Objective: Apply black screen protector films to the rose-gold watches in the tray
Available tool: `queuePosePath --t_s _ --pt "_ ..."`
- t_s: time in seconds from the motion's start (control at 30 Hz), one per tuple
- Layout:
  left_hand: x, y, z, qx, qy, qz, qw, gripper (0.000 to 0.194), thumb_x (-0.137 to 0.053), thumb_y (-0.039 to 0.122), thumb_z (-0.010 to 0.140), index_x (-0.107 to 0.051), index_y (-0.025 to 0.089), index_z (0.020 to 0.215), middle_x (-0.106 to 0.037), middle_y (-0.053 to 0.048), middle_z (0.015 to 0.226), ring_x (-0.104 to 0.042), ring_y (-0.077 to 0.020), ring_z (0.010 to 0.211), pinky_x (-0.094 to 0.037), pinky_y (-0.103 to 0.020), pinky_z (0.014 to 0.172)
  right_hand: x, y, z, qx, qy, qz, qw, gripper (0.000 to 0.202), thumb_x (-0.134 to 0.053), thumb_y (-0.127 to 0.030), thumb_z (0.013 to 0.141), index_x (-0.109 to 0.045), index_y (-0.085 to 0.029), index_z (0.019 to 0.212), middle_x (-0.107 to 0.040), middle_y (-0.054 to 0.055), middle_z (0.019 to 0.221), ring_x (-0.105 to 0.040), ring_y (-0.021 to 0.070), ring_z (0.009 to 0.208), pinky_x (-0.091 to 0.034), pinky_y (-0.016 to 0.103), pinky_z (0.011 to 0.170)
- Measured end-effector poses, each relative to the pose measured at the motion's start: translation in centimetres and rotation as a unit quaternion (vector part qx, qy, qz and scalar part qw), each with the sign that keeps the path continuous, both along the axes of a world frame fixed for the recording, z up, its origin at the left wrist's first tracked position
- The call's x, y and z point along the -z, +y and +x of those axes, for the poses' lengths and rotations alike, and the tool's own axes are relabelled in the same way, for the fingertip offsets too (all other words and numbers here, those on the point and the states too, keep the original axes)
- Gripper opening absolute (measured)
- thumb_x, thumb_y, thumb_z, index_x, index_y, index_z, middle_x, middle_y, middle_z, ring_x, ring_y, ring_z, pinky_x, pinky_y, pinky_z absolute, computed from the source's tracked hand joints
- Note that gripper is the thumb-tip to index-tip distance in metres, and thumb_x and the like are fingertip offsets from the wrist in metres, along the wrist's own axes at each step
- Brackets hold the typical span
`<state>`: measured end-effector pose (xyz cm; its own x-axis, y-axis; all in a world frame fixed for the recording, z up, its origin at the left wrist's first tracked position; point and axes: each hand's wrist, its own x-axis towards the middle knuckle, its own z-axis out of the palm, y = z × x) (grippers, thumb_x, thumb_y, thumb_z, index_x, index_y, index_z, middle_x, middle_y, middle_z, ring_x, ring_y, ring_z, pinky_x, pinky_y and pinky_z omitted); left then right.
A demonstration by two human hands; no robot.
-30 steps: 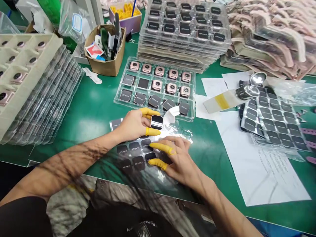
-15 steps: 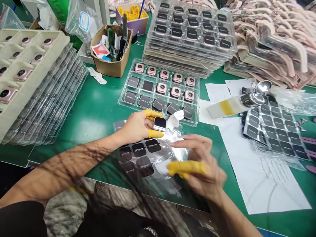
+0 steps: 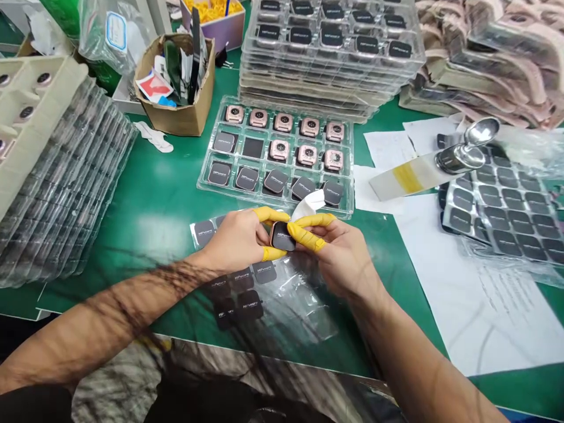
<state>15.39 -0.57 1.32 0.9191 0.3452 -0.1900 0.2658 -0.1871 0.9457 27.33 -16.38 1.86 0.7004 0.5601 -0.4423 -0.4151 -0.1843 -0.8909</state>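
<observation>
In the fingers of my left hand [image 3: 235, 238], a small smartwatch case [image 3: 274, 236] is held by its sides. A black screen film [image 3: 282, 238] with white lettering lies over its face. My right hand [image 3: 346, 252] is closed, its thumb and forefinger pressed at the film's right edge. Yellow finger cots cover fingertips on both hands. Beneath them lies a clear sheet of black films [image 3: 250, 304], partly hidden by my left hand. Just behind the hands rises a curled white strip [image 3: 308, 204]; what it rests on is hidden.
Beyond my hands is a clear tray [image 3: 203, 182] of pink watch cases and film-covered ones. Stacked trays stand at the back [image 3: 308, 94] and left [image 3: 66, 194]. A cardboard box [image 3: 178, 120] holds tools. A pump bottle [image 3: 409, 176], papers [image 3: 440, 282] and film sheets [image 3: 506, 205] lie right.
My right hand has come up and left to meet the watch case. The case's face, bare before, now has the black lettered film over it. The view has shifted slightly.
</observation>
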Motion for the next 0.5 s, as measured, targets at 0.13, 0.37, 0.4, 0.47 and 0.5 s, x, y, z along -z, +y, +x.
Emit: queuePosePath --t_s 0.13,0.37,0.4,0.47,0.5 --pt "-0.2 0.1 0.1 0.014 0.026 0.012 0.999 0.035 -0.092 0.026 0.071 -0.089 0.034 0.105 -0.081 0.001 0.075 -0.079 -0.0292 0.078 -0.069 -0.044 0.076 0.1 -0.2 0.2 0.007 0.009 0.005 1.000 0.061 -0.116 -0.051 0.037 -0.081 -0.023 0.077 -0.084 0.003 0.075 -0.078 0.0181 0.068 -0.066 0.026 0.063" --pt "-0.2 0.1 0.1 0.014 0.020 0.027 0.999 0.019 -0.093 0.027 0.072 -0.088 0.024 0.091 -0.079 0.000 0.071 -0.080 -0.0241 0.075 -0.066 -0.035 0.073 1.1 -0.6 0.3 -0.005 -0.008 0.013 1.000 0.052 -0.114 -0.046 0.047 -0.082 -0.024 0.082 -0.085 0.003 0.081 -0.079 0.0199 0.072 -0.066 0.028 0.065" --pt "-0.2 0.1 0.1 0.014 0.017 0.030 0.999 0.016 -0.092 0.027 0.073 -0.087 0.023 0.087 -0.079 0.000 0.071 -0.080 -0.0231 0.075 -0.066 -0.033 0.072 1.1 -0.6 0.3 -0.005 -0.009 0.012 1.000 0.052 -0.114 -0.047 0.047 -0.082 -0.024 0.082 -0.085 0.003 0.080 -0.080 0.0202 0.072 -0.066 0.028 0.065" --pt "-0.1 0.1 0.1 0.012 0.014 0.036 0.999 0.014 -0.093 0.026 0.072 -0.086 0.021 0.084 -0.079 0.000 0.070 -0.079 -0.0218 0.074 -0.064 -0.031 0.071 1.1 -0.6 0.3 -0.004 -0.012 0.011 1.000 0.054 -0.114 -0.048 0.046 -0.082 -0.024 0.082 -0.084 0.003 0.079 -0.080 0.0207 0.072 -0.067 0.029 0.065" --pt "-0.1 0.1 0.1 0.011 0.013 0.037 0.999 0.014 -0.093 0.026 0.072 -0.086 0.021 0.083 -0.079 0.000 0.071 -0.079 -0.0217 0.074 -0.064 -0.031 0.071 1.1 -0.6 0.3 -0.003 -0.014 0.010 1.000 0.054 -0.114 -0.048 0.046 -0.082 -0.024 0.082 -0.084 0.002 0.078 -0.080 0.0210 0.072 -0.067 0.030 0.066"
